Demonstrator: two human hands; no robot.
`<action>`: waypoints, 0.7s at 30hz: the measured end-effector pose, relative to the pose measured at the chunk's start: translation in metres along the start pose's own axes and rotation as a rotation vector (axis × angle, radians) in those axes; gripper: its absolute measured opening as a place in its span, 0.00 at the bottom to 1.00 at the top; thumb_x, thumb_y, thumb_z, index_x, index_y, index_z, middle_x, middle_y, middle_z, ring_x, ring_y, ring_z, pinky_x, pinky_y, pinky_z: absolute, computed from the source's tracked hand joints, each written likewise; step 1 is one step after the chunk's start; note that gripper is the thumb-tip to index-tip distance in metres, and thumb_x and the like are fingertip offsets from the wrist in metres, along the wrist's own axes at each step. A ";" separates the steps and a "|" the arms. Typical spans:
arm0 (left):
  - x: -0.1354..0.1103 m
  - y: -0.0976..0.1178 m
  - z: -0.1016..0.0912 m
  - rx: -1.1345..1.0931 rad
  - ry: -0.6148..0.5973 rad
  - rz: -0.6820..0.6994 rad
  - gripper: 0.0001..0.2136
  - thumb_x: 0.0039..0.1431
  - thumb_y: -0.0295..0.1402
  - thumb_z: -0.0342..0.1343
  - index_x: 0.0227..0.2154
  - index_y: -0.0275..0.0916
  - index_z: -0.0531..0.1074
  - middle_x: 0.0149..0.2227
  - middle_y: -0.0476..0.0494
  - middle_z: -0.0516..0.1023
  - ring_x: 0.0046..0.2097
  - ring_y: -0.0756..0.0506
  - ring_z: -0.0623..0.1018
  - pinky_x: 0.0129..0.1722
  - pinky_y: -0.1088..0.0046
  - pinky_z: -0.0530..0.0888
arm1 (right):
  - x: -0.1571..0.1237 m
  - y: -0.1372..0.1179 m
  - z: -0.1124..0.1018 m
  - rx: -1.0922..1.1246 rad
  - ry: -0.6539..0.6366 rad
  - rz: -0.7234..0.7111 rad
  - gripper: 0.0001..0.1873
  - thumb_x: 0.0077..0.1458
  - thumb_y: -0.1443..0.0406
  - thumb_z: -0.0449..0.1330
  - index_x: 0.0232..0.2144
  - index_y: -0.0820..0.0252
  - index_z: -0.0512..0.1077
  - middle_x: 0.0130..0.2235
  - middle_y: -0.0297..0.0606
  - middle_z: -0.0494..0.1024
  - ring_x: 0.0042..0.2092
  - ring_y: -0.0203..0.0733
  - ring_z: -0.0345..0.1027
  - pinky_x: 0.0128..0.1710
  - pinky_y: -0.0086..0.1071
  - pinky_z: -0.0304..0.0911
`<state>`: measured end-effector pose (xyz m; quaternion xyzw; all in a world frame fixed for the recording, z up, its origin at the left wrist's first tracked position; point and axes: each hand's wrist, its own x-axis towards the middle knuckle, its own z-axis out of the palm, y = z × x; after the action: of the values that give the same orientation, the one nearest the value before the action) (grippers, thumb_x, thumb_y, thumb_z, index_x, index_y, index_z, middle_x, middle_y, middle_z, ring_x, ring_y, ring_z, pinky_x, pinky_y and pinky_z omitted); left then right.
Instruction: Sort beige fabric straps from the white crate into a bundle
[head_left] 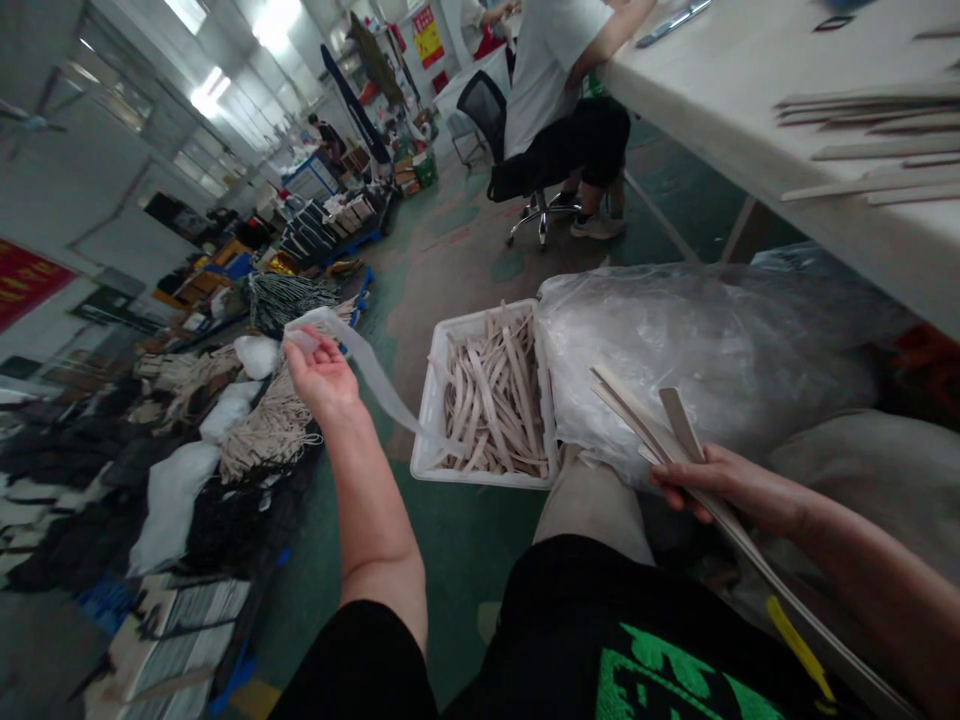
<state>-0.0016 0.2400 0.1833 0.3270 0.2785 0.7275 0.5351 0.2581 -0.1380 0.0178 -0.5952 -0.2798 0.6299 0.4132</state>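
My left hand (322,375), raised out to the left, is closed on one end of a thin translucent strip (379,380). The strip trails down to the right and its far end lies over a white plastic bin (421,440). Many narrow beige strips (491,400) fill that bin in a loose tangle. On the right, my right hand (731,490) grips a small bundle of long flat beige strips (634,405), which fan apart at the upper end and run down past my forearm. A yellow strip (799,650) hangs near the lower part of the bundle.
Beside the bin bulges a large clear plastic bag (697,330). A white table (720,75) carries more flat strips (877,110) at the upper right. A seated person (555,80) is ahead on a wheeled chair (540,205). Piles of straps (266,430) and bundles line the left.
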 end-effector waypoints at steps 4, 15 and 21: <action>-0.052 -0.039 -0.019 0.124 0.050 -0.288 0.11 0.69 0.32 0.50 0.32 0.38 0.73 0.36 0.46 0.81 0.40 0.54 0.80 0.39 0.83 0.74 | 0.002 0.004 0.002 -0.022 0.001 -0.004 0.28 0.46 0.43 0.64 0.17 0.62 0.72 0.13 0.34 0.65 0.16 0.31 0.54 0.17 0.27 0.47; -0.281 -0.115 -0.081 0.228 -0.248 -1.172 0.18 0.40 0.36 0.75 0.29 0.36 0.72 0.29 0.46 0.81 0.33 0.46 0.81 0.32 0.75 0.74 | 0.004 0.008 0.016 0.141 0.018 0.056 0.29 0.48 0.48 0.65 0.41 0.66 0.82 0.12 0.27 0.60 0.17 0.30 0.49 0.17 0.27 0.45; -0.310 -0.119 -0.074 0.341 -0.419 -1.137 0.23 0.38 0.49 0.74 0.29 0.39 0.73 0.27 0.47 0.78 0.27 0.48 0.77 0.29 0.73 0.73 | -0.007 -0.012 0.000 0.190 0.080 -0.094 0.24 0.44 0.47 0.67 0.32 0.63 0.80 0.15 0.28 0.66 0.16 0.30 0.55 0.15 0.25 0.50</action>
<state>0.0784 -0.0295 -0.0084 0.3442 0.4102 0.1952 0.8217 0.2594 -0.1380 0.0312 -0.5640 -0.2297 0.6094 0.5077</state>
